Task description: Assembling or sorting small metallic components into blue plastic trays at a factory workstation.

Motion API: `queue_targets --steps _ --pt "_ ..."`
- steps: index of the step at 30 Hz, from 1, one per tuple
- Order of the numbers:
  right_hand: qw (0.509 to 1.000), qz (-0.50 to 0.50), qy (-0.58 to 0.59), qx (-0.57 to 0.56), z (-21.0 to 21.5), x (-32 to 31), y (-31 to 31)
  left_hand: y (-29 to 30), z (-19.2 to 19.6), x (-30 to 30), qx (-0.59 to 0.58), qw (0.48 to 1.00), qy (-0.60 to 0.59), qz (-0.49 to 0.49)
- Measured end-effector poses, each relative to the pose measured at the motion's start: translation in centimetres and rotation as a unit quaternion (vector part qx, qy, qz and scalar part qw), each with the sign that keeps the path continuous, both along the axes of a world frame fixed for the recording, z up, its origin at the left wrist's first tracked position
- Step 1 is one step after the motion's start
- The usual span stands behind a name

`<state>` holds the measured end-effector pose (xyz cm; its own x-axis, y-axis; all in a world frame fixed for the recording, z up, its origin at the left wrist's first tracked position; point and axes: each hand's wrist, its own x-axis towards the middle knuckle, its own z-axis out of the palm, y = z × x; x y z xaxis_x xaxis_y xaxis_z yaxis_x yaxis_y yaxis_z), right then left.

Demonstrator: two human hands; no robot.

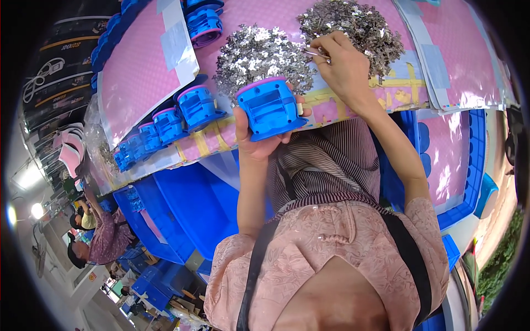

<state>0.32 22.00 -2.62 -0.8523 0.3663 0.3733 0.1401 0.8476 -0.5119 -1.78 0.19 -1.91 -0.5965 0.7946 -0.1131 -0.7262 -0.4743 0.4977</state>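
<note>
In my left hand (255, 148), the fingers wrap round a blue plastic housing (269, 107) with a pink upper rim and a wide lower flange, held up before the table's front edge. My right hand (348, 69) is closed in a pinch on a slim silver tweezers-like tool (314, 53). The tool points left, over the gap between two heaps of tiny metal pieces. The left heap (256, 52) lies just behind the housing; the right heap (364, 33) is partly covered by my right hand. What is at the tool's tip is too small to tell.
More blue housings (197, 106) stand in a row along the table's left front edge, with another (205, 26) farther back. Pink sheets taped at their edges (146, 66) cover the table. Blue bins (193, 193) sit below. Other people (102, 237) are at the far left.
</note>
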Motion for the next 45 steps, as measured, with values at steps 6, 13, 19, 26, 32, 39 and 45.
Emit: queue_targets --steps 6,13,19,26,32,39,45 --pt "0.999 0.028 -0.012 0.019 -0.9 0.8 -0.6 -0.3 0.7 -0.2 -0.134 0.988 0.05 0.054" --pt "0.861 0.195 -0.002 -0.47 3.3 2.1 -1.6 -0.1 1.8 -0.1 -0.237 0.961 0.097 0.102" --pt "0.838 0.182 -0.007 -0.514 4.2 3.5 -2.9 0.9 2.4 0.5 -0.278 0.937 0.139 0.158" --pt "0.903 0.209 0.079 -0.368 2.8 3.8 -3.0 1.0 3.1 0.5 -0.273 0.945 0.135 0.119" --pt "0.908 0.205 0.077 -0.356 3.2 4.0 -3.3 0.7 2.9 0.9 -0.272 0.946 0.124 0.129" --pt "0.836 0.181 0.089 -0.51 2.2 3.5 -5.4 0.4 2.2 0.9 -0.275 0.939 0.173 0.115" --pt "0.932 0.128 -0.014 -0.34 0.8 -2.5 -3.5 -1.3 1.2 -0.2 -0.251 0.947 0.085 0.183"
